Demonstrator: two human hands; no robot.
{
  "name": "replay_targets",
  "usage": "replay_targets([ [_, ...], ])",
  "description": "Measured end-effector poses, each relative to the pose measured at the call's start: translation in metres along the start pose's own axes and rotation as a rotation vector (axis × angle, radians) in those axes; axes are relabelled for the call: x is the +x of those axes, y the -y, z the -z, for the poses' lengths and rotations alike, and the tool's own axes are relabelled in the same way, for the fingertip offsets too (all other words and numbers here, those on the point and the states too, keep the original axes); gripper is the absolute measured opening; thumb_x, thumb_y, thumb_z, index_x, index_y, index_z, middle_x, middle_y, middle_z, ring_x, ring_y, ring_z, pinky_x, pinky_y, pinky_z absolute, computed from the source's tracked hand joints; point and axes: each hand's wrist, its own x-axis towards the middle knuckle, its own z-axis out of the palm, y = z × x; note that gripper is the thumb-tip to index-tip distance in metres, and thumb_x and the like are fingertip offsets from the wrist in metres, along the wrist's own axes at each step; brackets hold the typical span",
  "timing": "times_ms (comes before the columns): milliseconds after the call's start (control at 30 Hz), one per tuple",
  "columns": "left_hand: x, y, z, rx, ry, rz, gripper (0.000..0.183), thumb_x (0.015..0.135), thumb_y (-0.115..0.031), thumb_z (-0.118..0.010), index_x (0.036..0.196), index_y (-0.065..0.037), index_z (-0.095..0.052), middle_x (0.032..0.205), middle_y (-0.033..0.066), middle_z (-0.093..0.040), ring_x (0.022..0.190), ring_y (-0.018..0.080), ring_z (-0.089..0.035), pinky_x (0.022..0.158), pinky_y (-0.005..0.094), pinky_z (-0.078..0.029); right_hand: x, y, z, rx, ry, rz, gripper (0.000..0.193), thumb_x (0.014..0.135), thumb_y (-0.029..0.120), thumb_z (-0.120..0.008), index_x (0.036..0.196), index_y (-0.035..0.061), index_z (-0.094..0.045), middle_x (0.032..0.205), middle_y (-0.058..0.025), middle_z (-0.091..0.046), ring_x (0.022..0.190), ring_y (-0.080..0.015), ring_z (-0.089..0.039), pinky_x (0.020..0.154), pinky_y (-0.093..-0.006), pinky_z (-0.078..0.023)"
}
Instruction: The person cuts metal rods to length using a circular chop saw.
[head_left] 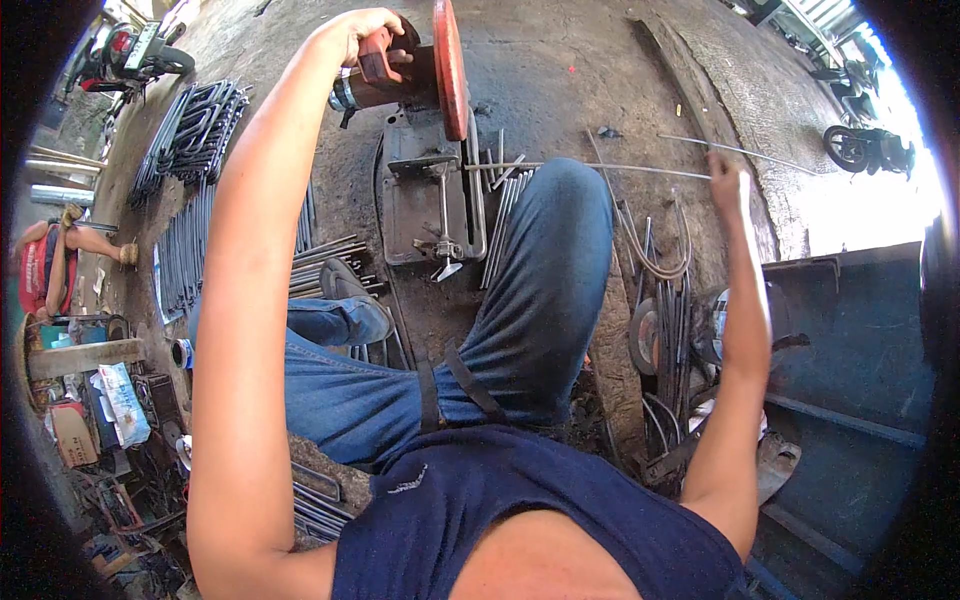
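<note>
At the top of the view my left hand (375, 25) is closed round the orange handle of a cut-off saw (410, 80). The saw's red wheel guard (451, 70) stands upright above its grey metal base (430, 225). A clamp screw (446, 205) runs along that base. Out to the right, my right hand (731, 182) grips a long thin metal rod (610, 168), which reaches left past my raised knee to the saw. Short cut rods (508, 215) lie on the ground beside the base. The rod's end at the saw is too small to make out.
Stacks of bent rods (190, 135) and straight rods (182, 250) lie left. Another person (60, 260) sits at the far left. A blue metal panel (850, 350) stands right. Motorcycles (868, 150) are parked at the edges. A U-shaped rod (660, 268) lies beyond my knee.
</note>
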Motion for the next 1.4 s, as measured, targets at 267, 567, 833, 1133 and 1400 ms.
replay_targets([
  [267,0.011,0.011,0.004,0.089,-0.075,-0.041,0.032,0.084,-0.034,-0.069,0.098,-0.01,-0.054,0.082,0.0046,-0.058,0.064,0.0144,-0.061,0.069,0.0478,-0.059,-0.059,0.078,-0.046,0.256,0.292,-0.242,0.041,0.093,0.036,-0.052,0.095,-0.0025,-0.066,0.088,-0.0266,-0.064,0.086,-0.0408,-0.064,0.076,-0.0424,-0.049],
  [567,-0.034,0.057,-0.026,-0.173,-0.063,0.001,0.042,0.08,-0.041,-0.071,0.103,-0.011,-0.053,0.076,0.0028,-0.047,0.061,0.0106,-0.048,0.067,0.0448,-0.059,-0.104,0.109,-0.115,0.451,0.379,-0.268,0.035,0.092,0.03,-0.053,0.099,-0.0022,-0.063,0.089,-0.0268,-0.064,0.086,-0.04,-0.064,0.076,-0.0412,-0.049],
  [833,-0.059,0.103,-0.049,-0.241,-0.142,0.057,0.051,0.084,-0.042,-0.068,0.118,-0.008,-0.052,0.084,0.0036,-0.054,0.065,0.0144,-0.053,0.057,0.0338,-0.053,-0.151,0.122,-0.175,0.581,0.348,-0.336,0.033,0.089,0.027,-0.062,0.107,-0.0006,-0.063,0.094,-0.0247,-0.066,0.094,-0.0368,-0.064,0.08,-0.0391,-0.049],
  [1133,-0.06,0.095,-0.051,-0.241,-0.176,0.097,0.051,0.086,-0.025,-0.068,0.127,-0.002,-0.047,0.11,0.0114,-0.06,0.099,0.0239,-0.063,0.082,0.0413,-0.055,-0.166,0.144,-0.21,0.671,0.432,-0.341,0.03,0.088,0.022,-0.061,0.106,-0.0029,-0.06,0.094,-0.0239,-0.065,0.093,-0.0346,-0.065,0.08,-0.0392,-0.049],
  [1400,-0.071,0.1,-0.05,-0.255,-0.032,0.072,0.033,0.084,-0.017,-0.064,0.11,-0.001,-0.053,0.088,0.0095,-0.063,0.068,0.0185,-0.062,0.059,0.0275,-0.053,-0.161,0.162,-0.206,0.945,0.482,-0.35,0.038,0.09,0.032,-0.058,0.109,-0.0014,-0.061,0.103,-0.0262,-0.064,0.099,-0.0384,-0.063,0.085,-0.0441,-0.048],
])
